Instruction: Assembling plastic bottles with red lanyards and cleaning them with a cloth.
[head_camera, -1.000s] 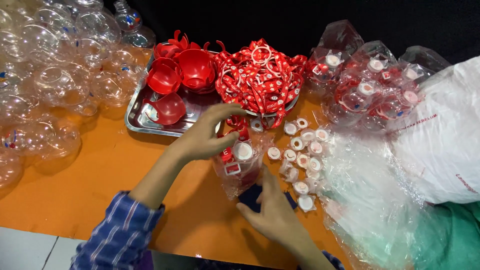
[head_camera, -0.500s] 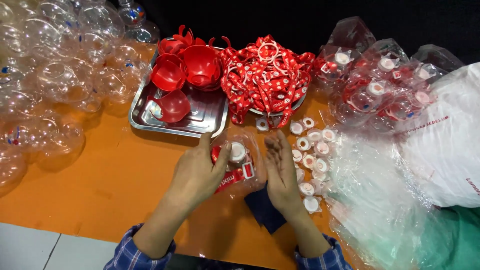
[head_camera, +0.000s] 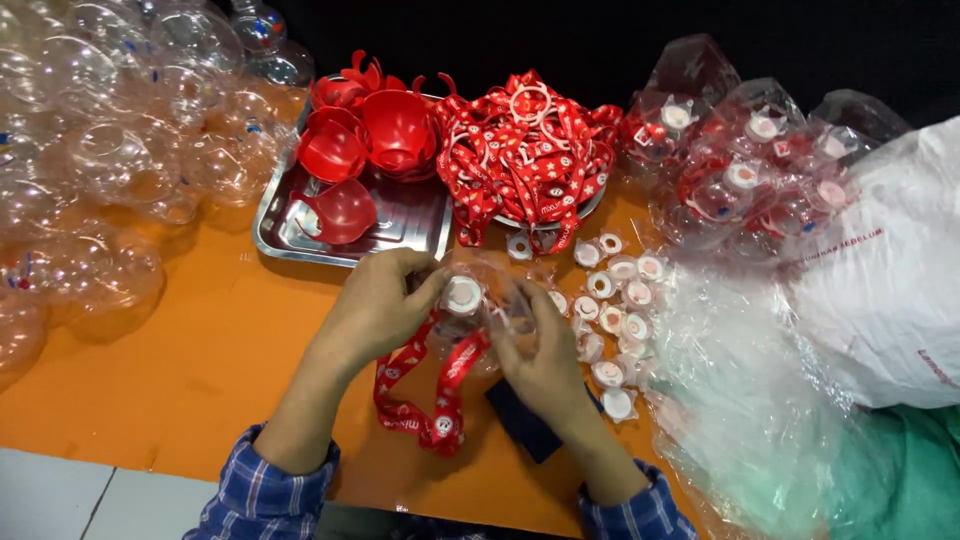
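My left hand (head_camera: 378, 306) and my right hand (head_camera: 540, 350) meet over the orange table (head_camera: 200, 370), both gripping a clear plastic ball half (head_camera: 490, 300) with a round white badge (head_camera: 463, 295) inside it. A red printed lanyard (head_camera: 430, 385) hangs out of the ball half and loops down onto the table between my wrists. Under my right wrist lies a dark blue flat piece (head_camera: 520, 425).
A steel tray (head_camera: 400, 215) holds red ball halves (head_camera: 375, 140). A heap of red lanyards (head_camera: 525, 150) lies behind my hands. Several white badges (head_camera: 615, 300) are strewn at right. Clear ball halves (head_camera: 110, 150) pile at left; filled balls (head_camera: 740, 160) and plastic bags (head_camera: 850, 320) crowd the right.
My left hand came back from the lanyard heap to join the right. The lanyard now dangles out of the ball half, which both hands hold a little closer to the tray.
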